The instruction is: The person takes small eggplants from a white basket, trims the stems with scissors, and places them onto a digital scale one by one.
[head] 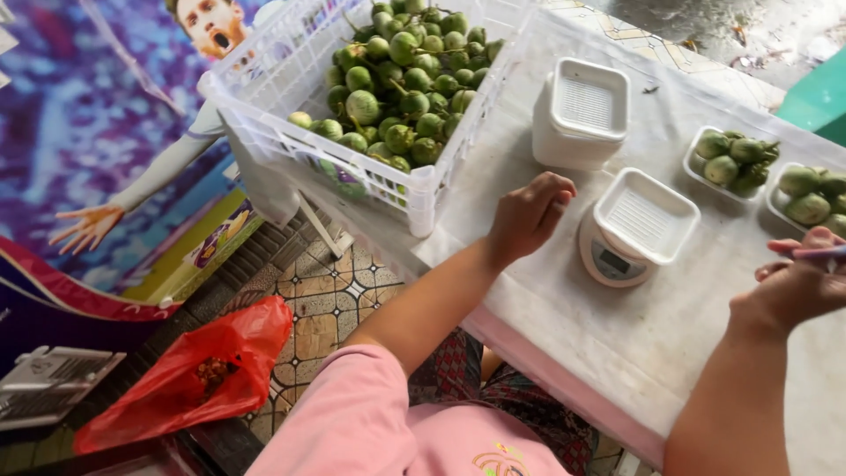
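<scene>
My left hand (527, 214) rests on the white-covered table (564, 326), fingers curled shut, holding nothing I can see, just left of a small round scale (608, 262). An empty white foam tray (646, 214) sits on the scale. My right hand (797, 280) hovers at the right edge, closed on a thin pink-and-purple stick-like tool (821, 252). A white plastic basket (264, 106) of small green fruits (401, 79) stands at the table's far left corner. A stack of empty foam trays (583, 113) stands behind the scale.
Two foam trays filled with green fruits (733, 159) (812, 196) lie at the right. A red plastic bag (189, 370) sits on the patterned tile floor below left. A printed banner (88, 132) hangs at left. A green object (820, 97) is at the far right.
</scene>
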